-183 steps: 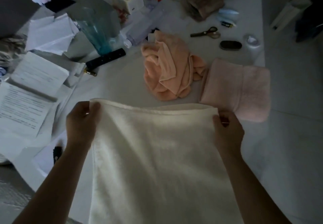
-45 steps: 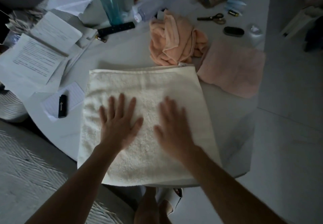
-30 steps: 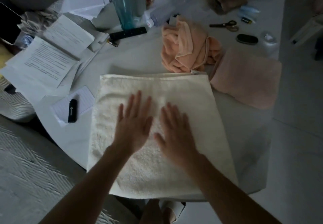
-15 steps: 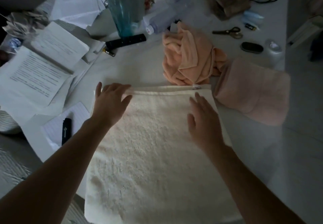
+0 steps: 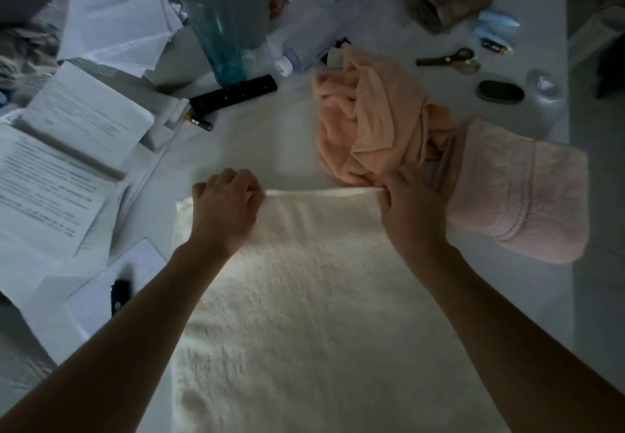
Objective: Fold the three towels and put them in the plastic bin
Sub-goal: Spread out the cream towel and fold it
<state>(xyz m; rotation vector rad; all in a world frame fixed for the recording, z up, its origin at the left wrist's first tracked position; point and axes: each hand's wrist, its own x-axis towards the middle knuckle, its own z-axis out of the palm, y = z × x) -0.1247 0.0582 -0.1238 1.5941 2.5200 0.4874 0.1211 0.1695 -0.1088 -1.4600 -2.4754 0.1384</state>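
A cream white towel [image 5: 314, 304] lies flat on the white table in front of me, folded double. My left hand [image 5: 226, 211] pinches its far edge near the left corner. My right hand [image 5: 409, 211] pinches the same far edge at the right corner. A crumpled peach towel [image 5: 368, 121] sits just beyond the white towel's far right corner. A folded pink towel [image 5: 521, 192] lies to the right of my right hand, at the table's edge. No plastic bin is in view.
Stacks of papers [image 5: 61, 148] crowd the table's left side. A black remote [image 5: 233, 94], a teal vase [image 5: 220, 33], scissors [image 5: 446, 60], a black oval case [image 5: 500, 92] and a lying bottle [image 5: 304, 50] stand at the back. A small black lighter [image 5: 120, 295] lies on a notepad at left.
Both hands went from pressing flat on the towel's middle to its far edge, and their fingers have now closed on that edge.
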